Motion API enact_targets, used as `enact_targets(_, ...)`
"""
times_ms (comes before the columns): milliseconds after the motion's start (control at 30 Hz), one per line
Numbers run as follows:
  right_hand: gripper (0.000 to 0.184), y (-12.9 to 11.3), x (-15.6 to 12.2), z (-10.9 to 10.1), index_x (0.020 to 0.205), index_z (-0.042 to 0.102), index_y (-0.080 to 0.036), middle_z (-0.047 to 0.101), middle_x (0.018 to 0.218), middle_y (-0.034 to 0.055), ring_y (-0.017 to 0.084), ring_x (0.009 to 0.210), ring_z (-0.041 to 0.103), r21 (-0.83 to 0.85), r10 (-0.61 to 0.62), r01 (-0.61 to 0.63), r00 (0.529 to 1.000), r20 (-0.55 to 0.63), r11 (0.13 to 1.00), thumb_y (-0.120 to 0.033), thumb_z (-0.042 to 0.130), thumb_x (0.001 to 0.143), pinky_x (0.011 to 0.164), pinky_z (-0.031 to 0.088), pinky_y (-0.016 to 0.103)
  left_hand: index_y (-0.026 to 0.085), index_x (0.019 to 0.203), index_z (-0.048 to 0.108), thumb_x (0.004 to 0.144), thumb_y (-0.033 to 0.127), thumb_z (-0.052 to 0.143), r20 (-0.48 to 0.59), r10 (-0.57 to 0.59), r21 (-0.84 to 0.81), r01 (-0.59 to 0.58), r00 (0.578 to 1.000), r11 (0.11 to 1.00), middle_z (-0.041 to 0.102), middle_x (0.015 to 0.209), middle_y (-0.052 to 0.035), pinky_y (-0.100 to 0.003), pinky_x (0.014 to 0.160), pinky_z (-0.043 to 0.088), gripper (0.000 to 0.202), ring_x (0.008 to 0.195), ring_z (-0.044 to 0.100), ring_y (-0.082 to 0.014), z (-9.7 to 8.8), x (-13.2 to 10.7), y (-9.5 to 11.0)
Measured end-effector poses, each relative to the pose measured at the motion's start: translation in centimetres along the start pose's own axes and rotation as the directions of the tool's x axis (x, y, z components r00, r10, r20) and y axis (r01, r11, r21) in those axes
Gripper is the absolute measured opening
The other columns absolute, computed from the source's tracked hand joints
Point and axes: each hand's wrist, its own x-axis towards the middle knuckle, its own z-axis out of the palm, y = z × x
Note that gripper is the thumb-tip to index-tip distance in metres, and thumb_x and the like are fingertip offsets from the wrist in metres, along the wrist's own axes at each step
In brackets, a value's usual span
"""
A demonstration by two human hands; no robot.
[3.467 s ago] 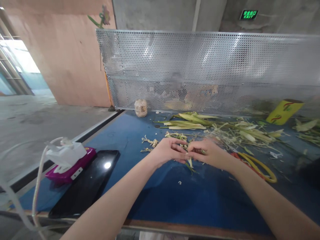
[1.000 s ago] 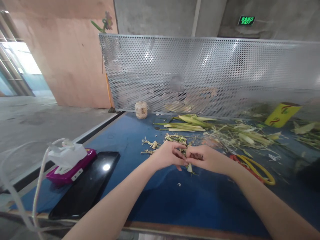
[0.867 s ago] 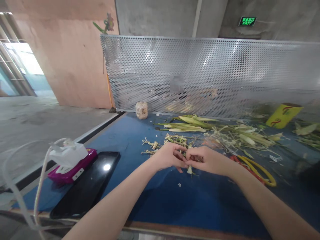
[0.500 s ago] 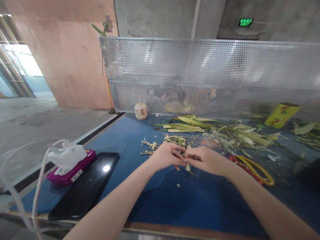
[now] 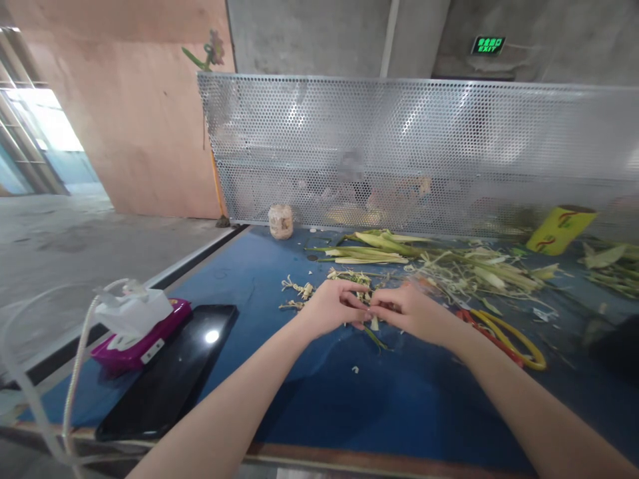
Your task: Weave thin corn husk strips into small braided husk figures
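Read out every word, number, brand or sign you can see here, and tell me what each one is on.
"EXIT", on the green lit sign on the back wall.
Characters above "EXIT" on that sign: too blurred to read.
Dark and red markings on the yellow tube: too small and blurred to read.
I can read no other text.

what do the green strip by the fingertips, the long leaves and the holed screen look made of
Green strip: likely plant leaf, thin and leaf-coloured; finish unclear. Long leaves: plant matter, perhaps corn husk, satiny, streaked lengthwise. Holed screen: probably bare metal, grey, bright glints.
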Motion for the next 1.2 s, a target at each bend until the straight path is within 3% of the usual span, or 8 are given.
enact_targets(200, 0.032, -0.3, -0.1, 0.2, 0.066, 0.048, -0.017, 0.051, 0.056, -0.0021, 0.008, 0.048, 0.041, 0.141, 0.055, -0.064, 0.996, 0.066, 0.988, -0.04, 0.035, 0.086, 0.049, 0.029, 0.022, 0.008, 0.105, 0.055, 0.056, 0.013, 0.07, 0.006, 0.056, 0.037, -0.056, 0.998, 0.998, 0.064, 0.062, -0.0007, -0.022, 0.046, 0.045, 0.052, 0.043, 0.054, -0.0082, -0.3, 0.0, -0.3)
enact_targets(467, 0.027, -0.3, 0.0, 0.0, 0.066, 0.047, -0.018, 0.045, 0.053, -0.0039, 0.007, 0.048, 0.039, 0.215, 0.035, -0.047, 0.998, 0.058, 0.975, -0.037, 0.04, 0.083, 0.048, 0.028, 0.021, 0.009, 0.11, 0.051, 0.053, 0.022, 0.074, -0.001, 0.063, 0.012, -0.063, 0.998, 0.998, 0.061, 0.066, -0.0004, -0.021, 0.042, 0.04, 0.063, 0.04, 0.049, -0.0058, -0.2, 0.0, -0.4)
enact_targets(667, 0.023, -0.3, 0.0, -0.2, 0.067, 0.05, -0.017, 0.041, 0.052, -0.0047, 0.007, 0.048, 0.035, 0.184, 0.015, -0.023, 0.999, 0.047, 0.983, -0.032, 0.042, 0.082, 0.048, 0.026, 0.021, 0.006, 0.117, 0.046, 0.053, 0.013, 0.073, 0.019, 0.019, -0.045, -0.018, 1.0, 0.999, 0.064, 0.072, -0.0055, -0.029, 0.054, 0.051, 0.07, 0.06, 0.06, -0.0144, 0.0, -0.2, -0.1)
enact_targets(900, 0.024, 0.3, 0.0, -0.3, 0.072, 0.058, -0.017, 0.052, 0.058, -0.0017, 0.008, 0.05, 0.041, 0.107, 0.0, -0.009, 0.997, 0.08, 0.994, -0.033, 0.044, 0.082, 0.049, 0.028, 0.021, 0.004, 0.123, 0.042, 0.054, 0.015, 0.074, 0.065, -0.052, -0.016, 0.053, 0.997, 0.998, 0.069, 0.076, -0.0114, -0.028, 0.055, 0.052, 0.077, 0.054, 0.062, -0.0148, -0.1, -0.5, 0.5)
enact_targets(1067, 0.026, 0.3, -0.1, -0.3, 0.073, 0.059, -0.017, 0.055, 0.06, -0.001, 0.008, 0.052, 0.044, 0.165, -0.015, -0.002, 0.994, 0.104, 0.986, -0.034, 0.041, 0.084, 0.051, 0.031, 0.02, 0.003, 0.122, 0.044, 0.06, 0.011, 0.069, 0.052, -0.088, 0.069, 0.085, 0.995, 0.994, 0.069, 0.068, -0.0083, -0.023, 0.048, 0.05, 0.067, 0.047, 0.06, -0.0125, 0.0, -0.9, 1.2)
enact_targets(1200, 0.029, 0.1, -0.1, -0.2, 0.072, 0.059, -0.017, 0.053, 0.058, -0.0014, 0.008, 0.052, 0.045, 0.2, -0.004, -0.02, 0.993, 0.119, 0.98, -0.035, 0.04, 0.085, 0.051, 0.032, 0.02, 0.003, 0.116, 0.049, 0.06, 0.01, 0.069, 0.054, -0.085, 0.014, 0.084, 0.995, 0.996, 0.068, 0.064, -0.0059, -0.025, 0.05, 0.051, 0.06, 0.047, 0.06, -0.0123, 0.0, -0.7, 0.7)
